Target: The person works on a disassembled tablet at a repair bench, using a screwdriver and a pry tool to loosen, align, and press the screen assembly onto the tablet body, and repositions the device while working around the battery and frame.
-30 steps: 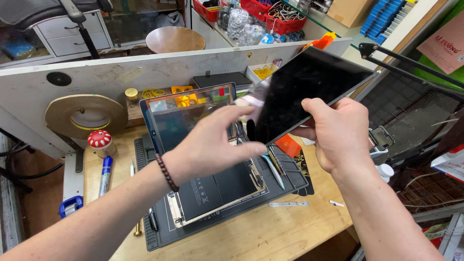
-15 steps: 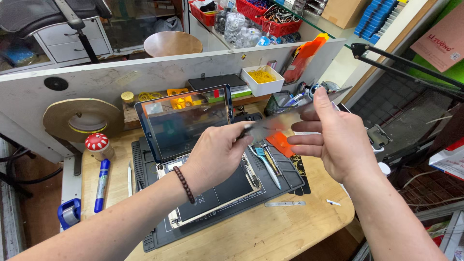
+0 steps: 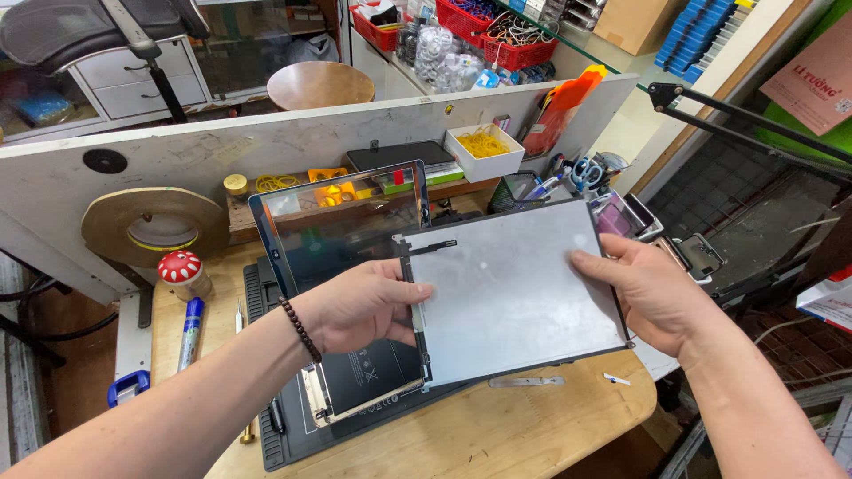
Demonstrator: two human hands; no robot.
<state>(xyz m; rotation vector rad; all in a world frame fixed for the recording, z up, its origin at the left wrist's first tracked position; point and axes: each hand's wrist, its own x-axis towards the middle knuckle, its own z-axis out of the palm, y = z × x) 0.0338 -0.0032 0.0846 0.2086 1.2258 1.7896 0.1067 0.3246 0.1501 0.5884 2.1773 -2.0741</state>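
Currently: panel (image 3: 515, 297) held in both hands above table (image 3: 497, 435).
Left hand (image 3: 359, 306), grip clamped on panel's left edge, thumb on top; right hand (image 3: 648, 293), grip clamped on its right edge. Panel grey back face up, roughly level, flex strip at its upper left corner. Glass (image 3: 342, 226) stands tilted behind it, raised off the open tablet (image 3: 364, 381) on a dark mat (image 3: 293, 439). Mushroom pot (image 3: 182, 270) and blue marker (image 3: 189, 328) lie well left.
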